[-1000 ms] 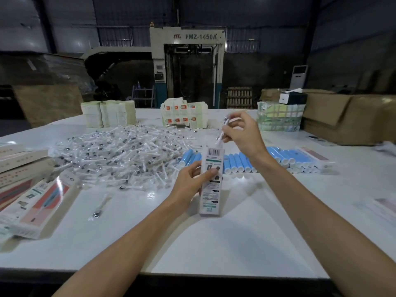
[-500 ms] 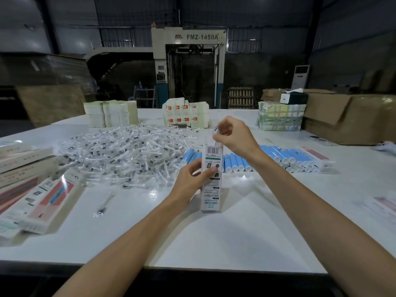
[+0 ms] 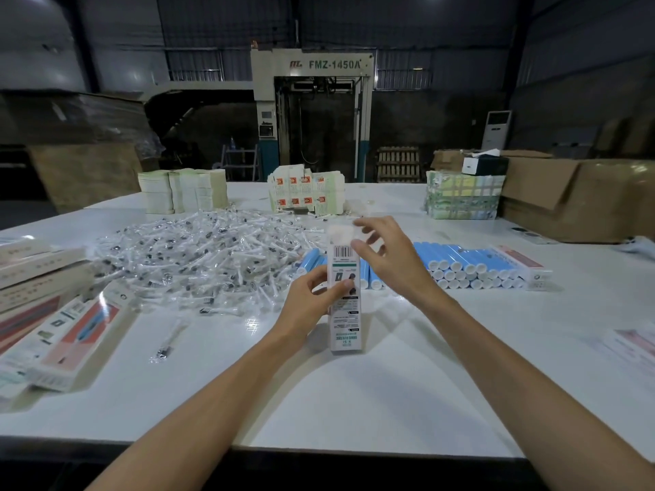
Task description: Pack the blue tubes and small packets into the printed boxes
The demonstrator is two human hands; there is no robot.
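Here the printed box (image 3: 345,313) stands upright on the white table (image 3: 354,402), with the left hand (image 3: 310,304) gripping its middle. The right hand (image 3: 390,264), fingers loosely spread, is at the box's raised top flap (image 3: 338,233), perhaps touching it; blur hides the contact. Blue tubes (image 3: 460,260) lie just behind.

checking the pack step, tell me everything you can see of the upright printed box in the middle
The tall narrow white printed cardboard box stands upright on the white table, barcode near its top, teal print at its foot. Its blurred top flap is raised. The left hand grips its middle; the right hand is spread at the flap, contact unclear.
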